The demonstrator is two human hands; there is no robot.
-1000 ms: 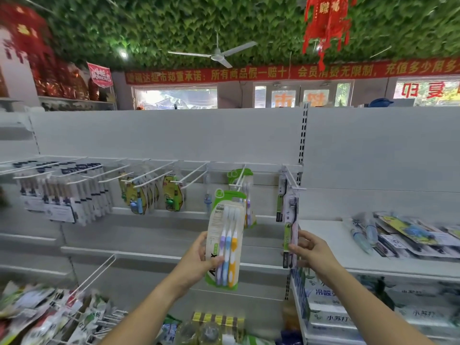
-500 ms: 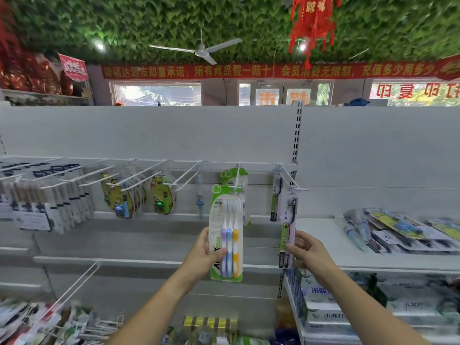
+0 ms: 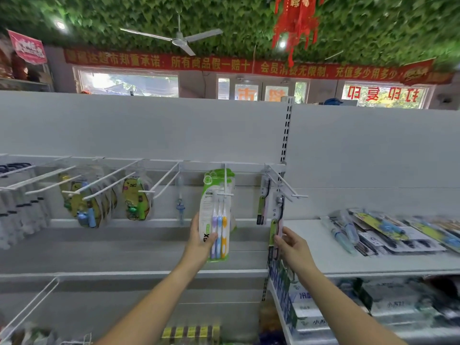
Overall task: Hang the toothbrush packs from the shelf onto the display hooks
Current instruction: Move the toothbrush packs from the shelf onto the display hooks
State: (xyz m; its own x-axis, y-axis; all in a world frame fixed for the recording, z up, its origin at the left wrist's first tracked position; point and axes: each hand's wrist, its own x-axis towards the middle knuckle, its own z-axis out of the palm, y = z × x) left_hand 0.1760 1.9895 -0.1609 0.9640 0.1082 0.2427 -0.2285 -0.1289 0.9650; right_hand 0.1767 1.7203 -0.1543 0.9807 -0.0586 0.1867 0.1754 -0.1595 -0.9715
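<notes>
The left hand (image 3: 202,241) curls its fingers round the left edge of the three-brush pack (image 3: 216,220), its top up at a centre hook (image 3: 225,185), while the right hand (image 3: 291,247) pinches the lower end of the slim pack (image 3: 276,220) under the end hook (image 3: 286,186) (bare panel (image 3: 246,204) between the packs).

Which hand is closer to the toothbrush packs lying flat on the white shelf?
Right. The right hand, pinching a slim pack, is left of the flat packs; the left hand, holding the three-brush pack, is farther left.
</notes>
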